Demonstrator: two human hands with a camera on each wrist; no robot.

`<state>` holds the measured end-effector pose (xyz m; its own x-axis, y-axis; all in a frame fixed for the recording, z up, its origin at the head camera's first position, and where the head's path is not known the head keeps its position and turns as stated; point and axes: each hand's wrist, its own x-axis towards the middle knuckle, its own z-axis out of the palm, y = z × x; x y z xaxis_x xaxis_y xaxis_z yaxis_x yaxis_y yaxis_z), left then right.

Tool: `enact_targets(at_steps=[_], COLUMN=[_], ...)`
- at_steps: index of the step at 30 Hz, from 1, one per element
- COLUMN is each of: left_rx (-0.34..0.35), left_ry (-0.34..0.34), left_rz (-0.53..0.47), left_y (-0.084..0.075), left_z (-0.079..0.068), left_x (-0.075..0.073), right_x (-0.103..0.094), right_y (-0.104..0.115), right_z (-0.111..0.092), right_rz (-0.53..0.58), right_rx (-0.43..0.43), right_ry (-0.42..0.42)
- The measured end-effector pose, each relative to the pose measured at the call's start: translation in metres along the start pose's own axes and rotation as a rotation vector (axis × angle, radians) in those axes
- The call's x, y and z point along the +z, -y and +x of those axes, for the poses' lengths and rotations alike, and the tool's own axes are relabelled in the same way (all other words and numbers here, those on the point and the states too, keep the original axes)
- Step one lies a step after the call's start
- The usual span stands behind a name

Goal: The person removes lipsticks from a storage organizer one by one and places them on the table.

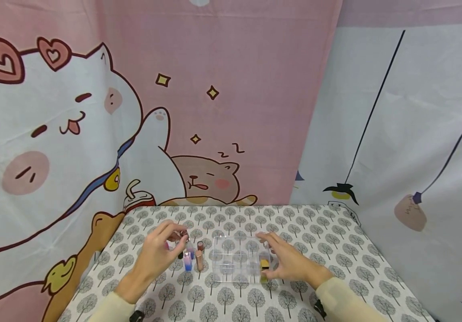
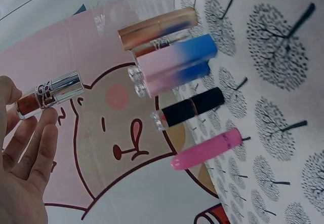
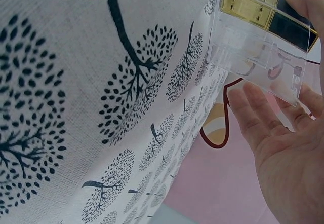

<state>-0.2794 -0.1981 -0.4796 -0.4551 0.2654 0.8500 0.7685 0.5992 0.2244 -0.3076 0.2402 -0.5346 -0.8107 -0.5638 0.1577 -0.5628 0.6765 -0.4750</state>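
Observation:
My left hand (image 1: 156,250) is raised left of the box, pinching a lip gloss (image 2: 49,95) with a brownish-red tube and silver cap between thumb and fingertips. My right hand (image 1: 289,261) holds the right side of a clear divided organizer box (image 1: 239,269), thumb toward the near side and fingers by the far corner. In the right wrist view, gold-and-black lipsticks (image 3: 267,12) stand in the box beside the thumb. Below the left hand stand pink-and-blue lipsticks (image 2: 174,59), a rose-gold tube (image 2: 158,28), a black tube (image 2: 193,107) and a bright pink tube (image 2: 207,150).
A tablecloth (image 1: 227,308) printed with grey trees covers the table. Behind it hangs a pink cartoon curtain (image 1: 255,112), with a pale curtain (image 1: 380,147) on the right. The upright tubes stand close together just left of the box.

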Motion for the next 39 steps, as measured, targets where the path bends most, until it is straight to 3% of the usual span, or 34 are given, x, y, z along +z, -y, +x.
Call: enact_targets(at_steps=[13,21,29,39], left_rx=[-0.037,-0.084,-0.125,-0.24], left_ry=[0.01,0.042,0.1,0.188], left_rz=[-0.011,0.056,0.091,0.089], left_y=[0.013,0.019,0.026,0.03], left_z=[-0.019,-0.03,-0.039,-0.048], left_x=[-0.008,-0.01,-0.007,0.001], right_x=[0.001,0.001,0.001,-0.001], right_y=[-0.001,0.0,-0.001,0.004], right_z=[-0.001,0.0,0.0,-0.001], right_rz=[-0.007,0.003,0.001,0.016], right_rx=[0.004,0.001,0.01,0.023], right_ry=[-0.001,0.004,0.004,0.006])
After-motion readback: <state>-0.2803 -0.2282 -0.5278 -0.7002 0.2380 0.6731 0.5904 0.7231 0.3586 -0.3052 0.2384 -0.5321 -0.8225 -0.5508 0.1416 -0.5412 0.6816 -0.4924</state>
